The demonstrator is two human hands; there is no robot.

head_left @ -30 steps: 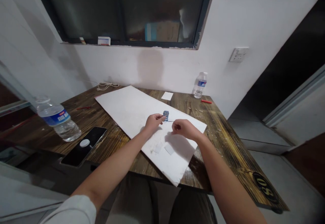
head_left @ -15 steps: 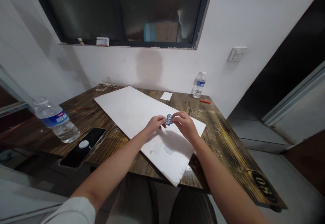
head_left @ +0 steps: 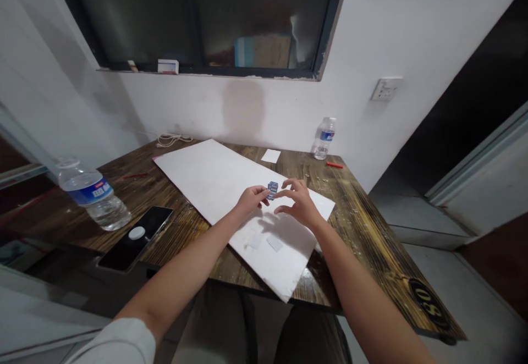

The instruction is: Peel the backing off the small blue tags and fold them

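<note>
My left hand (head_left: 251,200) pinches a small blue-and-white printed piece of paper (head_left: 273,189) between thumb and fingertips. The piece stands up a little above the white board (head_left: 198,171). My right hand (head_left: 297,203) hovers just to its right, fingers spread and holding nothing, with its fingertips close to the piece but apart from it. Both hands are over the board, which lies slantwise on a dark wooden table (head_left: 185,232). Two small pale patches (head_left: 274,243) lie on the board nearer me.
A water bottle (head_left: 93,199) and a black phone (head_left: 136,237) lie on the table's left. Another bottle (head_left: 325,138), a red stick (head_left: 334,165) and a white paper square (head_left: 271,156) stand at the back. A coiled cable (head_left: 174,139) sits against the wall.
My right hand has let go of the blue-and-white piece and opened, drawing slightly to the right. Half a second ago both hands pressed together on the piece.
</note>
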